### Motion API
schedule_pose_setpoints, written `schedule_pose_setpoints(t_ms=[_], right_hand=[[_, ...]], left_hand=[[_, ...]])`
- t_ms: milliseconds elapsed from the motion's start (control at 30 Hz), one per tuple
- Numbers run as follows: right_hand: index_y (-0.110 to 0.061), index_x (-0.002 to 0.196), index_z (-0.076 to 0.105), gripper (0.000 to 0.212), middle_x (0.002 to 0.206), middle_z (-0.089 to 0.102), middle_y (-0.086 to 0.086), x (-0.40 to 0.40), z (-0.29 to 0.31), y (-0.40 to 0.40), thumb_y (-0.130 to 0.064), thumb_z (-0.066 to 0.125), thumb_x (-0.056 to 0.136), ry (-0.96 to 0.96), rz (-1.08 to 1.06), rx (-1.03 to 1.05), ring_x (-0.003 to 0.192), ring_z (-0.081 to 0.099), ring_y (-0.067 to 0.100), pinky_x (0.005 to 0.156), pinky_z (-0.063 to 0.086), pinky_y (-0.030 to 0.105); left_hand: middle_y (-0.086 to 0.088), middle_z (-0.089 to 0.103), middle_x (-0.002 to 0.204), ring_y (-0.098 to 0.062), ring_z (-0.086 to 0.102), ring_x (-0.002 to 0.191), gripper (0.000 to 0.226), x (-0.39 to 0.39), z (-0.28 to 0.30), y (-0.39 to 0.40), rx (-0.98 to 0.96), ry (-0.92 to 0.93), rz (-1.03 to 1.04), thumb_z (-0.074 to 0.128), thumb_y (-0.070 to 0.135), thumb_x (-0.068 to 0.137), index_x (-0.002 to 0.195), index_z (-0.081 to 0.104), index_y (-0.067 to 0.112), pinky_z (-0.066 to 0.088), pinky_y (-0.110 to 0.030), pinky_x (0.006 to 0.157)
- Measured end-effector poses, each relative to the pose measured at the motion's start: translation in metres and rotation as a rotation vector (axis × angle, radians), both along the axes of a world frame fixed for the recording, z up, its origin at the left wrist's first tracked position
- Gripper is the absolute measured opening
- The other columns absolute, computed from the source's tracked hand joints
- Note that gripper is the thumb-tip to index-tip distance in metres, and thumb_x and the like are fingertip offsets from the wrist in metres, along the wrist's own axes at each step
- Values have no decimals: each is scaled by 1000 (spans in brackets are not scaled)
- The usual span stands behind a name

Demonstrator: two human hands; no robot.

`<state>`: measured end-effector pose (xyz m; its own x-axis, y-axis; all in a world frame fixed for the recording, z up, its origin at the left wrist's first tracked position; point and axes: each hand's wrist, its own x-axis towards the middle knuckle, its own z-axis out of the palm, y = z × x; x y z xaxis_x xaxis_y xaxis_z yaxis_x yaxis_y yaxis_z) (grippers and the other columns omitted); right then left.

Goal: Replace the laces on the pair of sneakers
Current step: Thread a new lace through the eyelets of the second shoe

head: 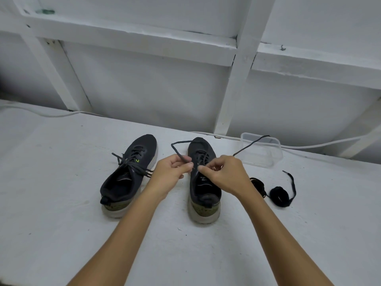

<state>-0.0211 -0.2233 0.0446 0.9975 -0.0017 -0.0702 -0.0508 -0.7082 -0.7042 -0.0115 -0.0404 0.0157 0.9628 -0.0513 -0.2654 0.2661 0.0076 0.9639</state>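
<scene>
Both hands work over the right-hand sneaker (203, 174). The left hand (171, 172) pinches a flat, dark woven lace (179, 148) between thumb and forefinger, its other fingers curled; the lace rises from the pinch in a stiff bent loop past the shoe's toe. The right hand (224, 175) is curled too, thumb and forefinger pinching close to the eyelets, and a second run of the same lace (251, 145) trails from behind it up across a clear plastic tub (268, 155).

There are two sneakers, both of dark knit fabric with thick pale rubber soles and an olive speckled heel patch. They stand toes away from the person, heels near, side by side but apart on the worktop (61, 193). The left-hand sneaker (127, 176) is laced, with loose ends spilling sideways and a small bright green mark near its tongue.

Right of the hands lie two black coiled laces: one (257, 185) partly hidden behind the right wrist, the other (279, 196) a tight round coil with a free tail curving upward.

The worktop is white, rough and grainy. One shallow rectangular tub with rounded corners sits at its back edge. A thin white cable (321, 144) runs along the foot of the white painted, framed wall (144, 89).
</scene>
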Motion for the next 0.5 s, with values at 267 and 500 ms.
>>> schedule_pose_setpoints(t_ms=[267, 500], right_hand=[[-26, 73, 80, 15, 73, 75, -7, 1, 1, -1, -26, 75, 88, 221, -13, 294, 75, 70, 7, 68, 52, 19], [-22, 82, 80, 12, 75, 75, -7, -2, -1, -3, -22, 73, 91, 273, -35, 421, 70, 68, 5, 58, 46, 12]], left_hand=[[-1, 76, 87, 2, 69, 75, 12, -5, -4, -6, 35, -86, 2, 72, 1, 88, 97, 72, 9, 48, -10, 63], [2, 77, 86, -5, 71, 85, 14, -5, -5, -11, 44, -144, -1, 73, 1, 87, 90, 72, 15, 50, -12, 72]])
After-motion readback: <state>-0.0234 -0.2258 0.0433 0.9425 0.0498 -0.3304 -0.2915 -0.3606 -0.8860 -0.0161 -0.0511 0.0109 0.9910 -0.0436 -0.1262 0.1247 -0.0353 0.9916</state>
